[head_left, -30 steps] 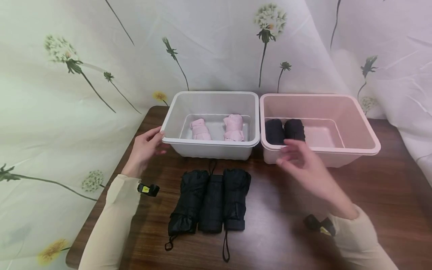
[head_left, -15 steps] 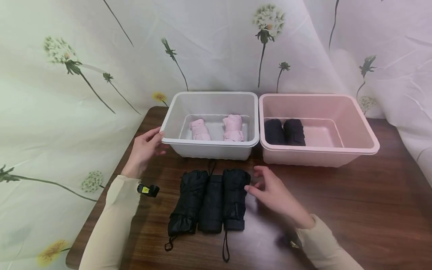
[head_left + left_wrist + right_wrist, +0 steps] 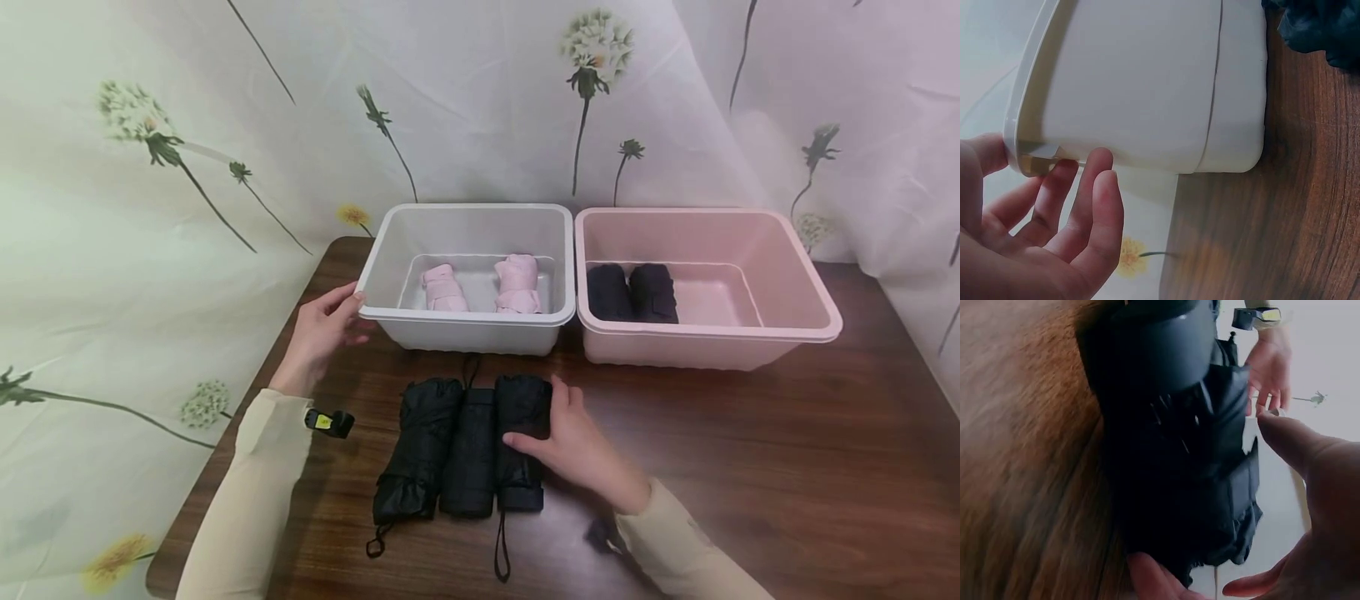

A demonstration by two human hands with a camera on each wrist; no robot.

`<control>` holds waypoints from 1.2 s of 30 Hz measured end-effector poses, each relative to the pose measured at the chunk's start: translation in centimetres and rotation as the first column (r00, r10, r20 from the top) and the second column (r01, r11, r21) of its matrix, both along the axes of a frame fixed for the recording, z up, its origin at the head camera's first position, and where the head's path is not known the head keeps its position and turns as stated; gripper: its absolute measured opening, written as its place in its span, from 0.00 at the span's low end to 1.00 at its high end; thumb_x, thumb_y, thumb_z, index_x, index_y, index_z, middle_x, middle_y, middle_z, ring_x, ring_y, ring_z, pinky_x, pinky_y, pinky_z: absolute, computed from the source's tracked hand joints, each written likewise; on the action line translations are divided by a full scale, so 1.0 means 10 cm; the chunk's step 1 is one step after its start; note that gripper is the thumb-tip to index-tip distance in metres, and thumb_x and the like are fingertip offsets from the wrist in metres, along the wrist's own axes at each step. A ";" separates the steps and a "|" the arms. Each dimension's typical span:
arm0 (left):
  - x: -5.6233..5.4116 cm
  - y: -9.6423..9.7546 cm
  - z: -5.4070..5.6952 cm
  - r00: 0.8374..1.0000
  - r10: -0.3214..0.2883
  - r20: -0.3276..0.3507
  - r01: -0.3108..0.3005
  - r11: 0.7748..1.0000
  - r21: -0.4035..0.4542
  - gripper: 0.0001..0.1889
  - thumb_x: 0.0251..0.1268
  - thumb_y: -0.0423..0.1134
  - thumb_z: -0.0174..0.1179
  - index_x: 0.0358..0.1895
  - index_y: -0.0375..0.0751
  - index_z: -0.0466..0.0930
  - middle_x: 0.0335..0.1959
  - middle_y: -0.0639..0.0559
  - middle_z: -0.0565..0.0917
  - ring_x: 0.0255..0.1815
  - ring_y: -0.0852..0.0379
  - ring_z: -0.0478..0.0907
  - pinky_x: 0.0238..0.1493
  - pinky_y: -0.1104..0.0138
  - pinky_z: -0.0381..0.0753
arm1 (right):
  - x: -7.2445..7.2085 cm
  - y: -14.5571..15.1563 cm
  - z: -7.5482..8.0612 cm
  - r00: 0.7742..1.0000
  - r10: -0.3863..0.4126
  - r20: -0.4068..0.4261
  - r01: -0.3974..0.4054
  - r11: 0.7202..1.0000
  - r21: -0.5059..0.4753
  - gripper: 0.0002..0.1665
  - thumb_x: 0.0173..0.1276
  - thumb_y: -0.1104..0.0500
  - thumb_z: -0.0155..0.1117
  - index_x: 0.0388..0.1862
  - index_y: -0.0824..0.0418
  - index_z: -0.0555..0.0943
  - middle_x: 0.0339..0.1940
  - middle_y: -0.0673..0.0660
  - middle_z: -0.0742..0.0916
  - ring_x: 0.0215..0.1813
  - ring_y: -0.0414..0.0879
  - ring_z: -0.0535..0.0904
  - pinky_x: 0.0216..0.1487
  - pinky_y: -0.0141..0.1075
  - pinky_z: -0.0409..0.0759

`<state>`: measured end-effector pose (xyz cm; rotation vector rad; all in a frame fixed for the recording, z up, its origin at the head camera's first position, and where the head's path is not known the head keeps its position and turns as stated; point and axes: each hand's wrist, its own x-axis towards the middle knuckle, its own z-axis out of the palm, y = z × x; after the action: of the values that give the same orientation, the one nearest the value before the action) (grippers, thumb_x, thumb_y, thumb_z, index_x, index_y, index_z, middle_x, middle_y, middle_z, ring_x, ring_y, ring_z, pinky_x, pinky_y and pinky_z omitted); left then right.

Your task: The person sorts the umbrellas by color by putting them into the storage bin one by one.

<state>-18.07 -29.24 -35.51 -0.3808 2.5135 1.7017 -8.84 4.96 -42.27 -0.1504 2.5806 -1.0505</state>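
Note:
Three black folded umbrellas lie side by side on the wooden table point(image 3: 720, 467) in the head view. My right hand point(image 3: 588, 450) is at the right-hand umbrella point(image 3: 522, 407), its thumb over the top and fingers along the right side. In the right wrist view the thumb point(image 3: 1291, 440) stands apart from the black fabric. The middle umbrella point(image 3: 472, 454) and the left umbrella point(image 3: 420, 442) lie untouched. My left hand point(image 3: 318, 333) pinches the left rim corner of the white bin point(image 3: 472, 333), thumb on the rim, fingers beneath it.
Inside the white bin lie two pink rolled bundles point(image 3: 445, 290). A pink bin point(image 3: 712, 346) stands beside it, with two black rolled bundles point(image 3: 654, 293) at its left end. A flower-printed cloth point(image 3: 480, 100) hangs behind the table. Straps stick out from the umbrellas.
My right hand has come from the front of the pink bin down and left to the right-hand umbrella. The left hand stays at the white bin's rim.

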 end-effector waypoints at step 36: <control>-0.04 -0.02 -0.04 1.000 0.002 0.002 -0.002 0.999 0.036 0.31 0.69 0.58 0.53 0.71 0.50 0.66 0.65 0.40 0.73 0.40 0.61 0.85 0.43 0.64 0.86 | -0.20 0.15 0.03 0.990 0.119 0.078 -0.134 0.963 0.232 0.54 0.44 0.39 0.75 0.64 0.67 0.68 0.50 0.65 0.83 0.47 0.55 0.80 0.46 0.49 0.81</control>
<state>-18.44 -29.46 -35.96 -0.3824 2.4780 1.7434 -10.80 6.42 -41.98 -0.2149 2.5751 -0.6840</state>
